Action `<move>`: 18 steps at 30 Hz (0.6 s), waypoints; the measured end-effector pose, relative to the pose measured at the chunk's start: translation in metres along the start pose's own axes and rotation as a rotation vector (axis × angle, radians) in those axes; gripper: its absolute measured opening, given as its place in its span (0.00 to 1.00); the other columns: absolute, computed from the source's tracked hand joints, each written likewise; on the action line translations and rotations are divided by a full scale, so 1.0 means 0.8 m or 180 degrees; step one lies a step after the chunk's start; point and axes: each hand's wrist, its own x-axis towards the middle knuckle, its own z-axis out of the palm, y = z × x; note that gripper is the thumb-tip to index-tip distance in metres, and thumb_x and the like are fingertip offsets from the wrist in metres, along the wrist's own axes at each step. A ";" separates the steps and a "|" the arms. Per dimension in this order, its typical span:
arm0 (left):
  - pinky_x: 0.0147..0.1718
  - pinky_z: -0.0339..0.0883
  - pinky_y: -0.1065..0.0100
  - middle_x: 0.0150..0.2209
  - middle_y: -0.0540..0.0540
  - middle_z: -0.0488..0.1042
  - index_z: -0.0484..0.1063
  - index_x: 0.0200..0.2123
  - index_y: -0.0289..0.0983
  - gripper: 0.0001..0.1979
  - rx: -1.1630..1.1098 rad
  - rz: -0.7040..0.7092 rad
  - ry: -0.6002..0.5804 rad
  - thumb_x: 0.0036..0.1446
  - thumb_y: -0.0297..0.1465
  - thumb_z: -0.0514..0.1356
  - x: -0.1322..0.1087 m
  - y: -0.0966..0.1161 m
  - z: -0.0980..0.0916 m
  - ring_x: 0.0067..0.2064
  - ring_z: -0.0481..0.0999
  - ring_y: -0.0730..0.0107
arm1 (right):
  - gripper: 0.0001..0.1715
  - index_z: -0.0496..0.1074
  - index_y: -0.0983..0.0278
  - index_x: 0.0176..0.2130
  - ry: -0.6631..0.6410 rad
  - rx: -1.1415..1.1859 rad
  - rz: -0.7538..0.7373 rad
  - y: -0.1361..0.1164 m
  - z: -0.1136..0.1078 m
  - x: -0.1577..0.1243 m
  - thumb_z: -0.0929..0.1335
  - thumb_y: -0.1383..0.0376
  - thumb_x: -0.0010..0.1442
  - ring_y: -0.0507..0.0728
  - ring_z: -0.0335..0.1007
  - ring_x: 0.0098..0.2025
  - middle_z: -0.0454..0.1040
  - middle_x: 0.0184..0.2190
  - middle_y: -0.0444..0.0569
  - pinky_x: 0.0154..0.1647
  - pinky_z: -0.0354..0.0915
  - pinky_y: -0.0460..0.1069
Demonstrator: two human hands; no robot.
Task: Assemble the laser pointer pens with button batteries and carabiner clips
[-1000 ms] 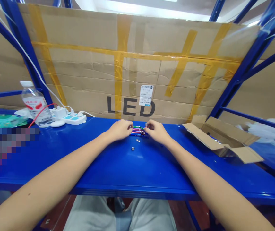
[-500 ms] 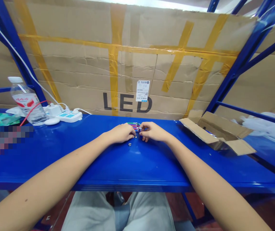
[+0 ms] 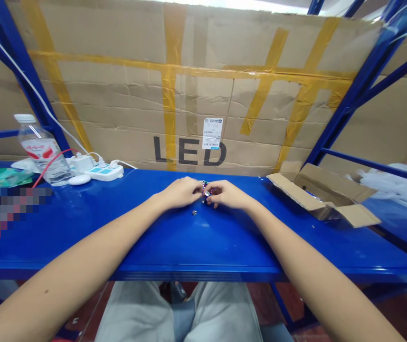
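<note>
Over the blue table, the right hand pinches a silver-rimmed piece beside coloured sticks; whether the left hand grips anything is unclear. Work looks unfinished: metal bits lie loose.

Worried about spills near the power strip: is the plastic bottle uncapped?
No, the plastic bottle has its white cap on.

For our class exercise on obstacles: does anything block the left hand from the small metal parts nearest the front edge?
Nothing visible does: only blue tabletop shows between the left hand and the small metal parts.
</note>
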 end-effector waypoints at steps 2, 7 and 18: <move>0.35 0.63 0.69 0.37 0.46 0.79 0.75 0.38 0.37 0.08 0.0004 0.0226 0.0732 0.61 0.29 0.55 0.002 -0.001 0.001 0.38 0.76 0.65 | 0.09 0.71 0.65 0.35 0.0030 0.0038 0.0044 -0.002 0.000 0.000 0.69 0.72 0.49 0.54 0.74 0.30 0.76 0.27 0.47 0.27 0.72 0.47; 0.39 0.66 0.68 0.39 0.45 0.80 0.75 0.42 0.38 0.09 -0.0009 0.0693 0.0971 0.63 0.29 0.55 0.004 0.001 0.005 0.40 0.78 0.66 | 0.07 0.70 0.65 0.34 0.0043 0.0175 0.0069 -0.002 0.000 0.001 0.70 0.71 0.51 0.54 0.74 0.28 0.75 0.26 0.47 0.28 0.73 0.48; 0.39 0.65 0.68 0.40 0.46 0.80 0.77 0.44 0.40 0.12 0.0157 0.0553 0.0449 0.62 0.29 0.54 -0.003 0.008 0.002 0.40 0.78 0.65 | 0.06 0.71 0.65 0.34 0.0307 0.0162 -0.0035 0.007 -0.001 0.004 0.70 0.69 0.52 0.54 0.74 0.28 0.75 0.26 0.47 0.28 0.73 0.48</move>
